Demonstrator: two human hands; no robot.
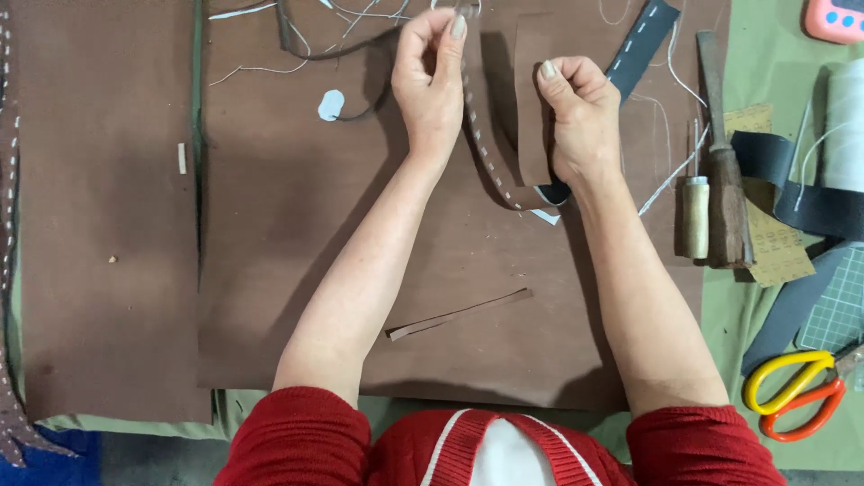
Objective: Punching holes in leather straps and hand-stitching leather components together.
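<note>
My left hand (430, 85) pinches the upper end of a brown leather strap (493, 148) with white stitching along its edge. Beside it, my right hand (580, 112) grips a wider fold of the same strap, whose dark stitched end (641, 40) sticks out toward the upper right. Both hands hover over a large brown leather sheet (297, 225) spread on the table. White thread (661, 175) trails from the strap across the sheet.
A thin leather offcut (459, 314) lies below my hands. To the right are a wooden-handled awl (693, 211), a wooden tool (724, 180), black straps (810, 202), a thread spool (846, 117), yellow-and-orange scissors (796, 391). Another leather sheet (99, 216) lies left.
</note>
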